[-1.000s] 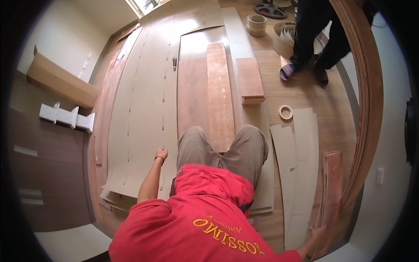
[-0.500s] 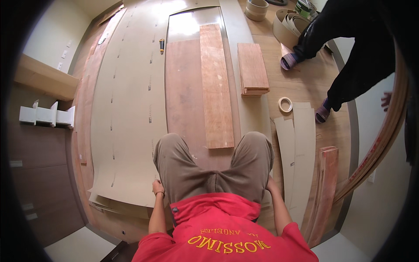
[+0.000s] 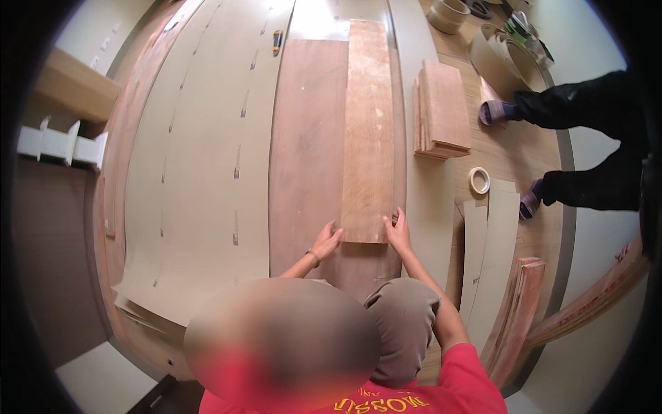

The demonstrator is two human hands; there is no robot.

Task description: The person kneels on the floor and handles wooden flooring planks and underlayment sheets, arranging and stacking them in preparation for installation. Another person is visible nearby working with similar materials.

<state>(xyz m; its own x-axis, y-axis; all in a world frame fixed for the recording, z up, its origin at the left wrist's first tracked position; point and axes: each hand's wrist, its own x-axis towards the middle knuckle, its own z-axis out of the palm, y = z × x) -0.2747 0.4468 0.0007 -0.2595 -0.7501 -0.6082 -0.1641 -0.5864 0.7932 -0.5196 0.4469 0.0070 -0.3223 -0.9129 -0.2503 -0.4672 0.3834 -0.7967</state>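
Plank (image 3: 367,131), wooden, one. Long, narrow rectangle; light orange-brown, paler and warmer than the board beneath. Face shows fine lengthwise grain, with small whitish spots down its right half. Near end cut across, its edge slightly rough. Whole, unbent. Lies flat, lengthwise away from the wearer, on a wider reddish-brown board (image 3: 307,138), right of that board's middle; a thin strip of board shows along its right side. Far end extends over a glaring, shiny surface (image 3: 319,24).
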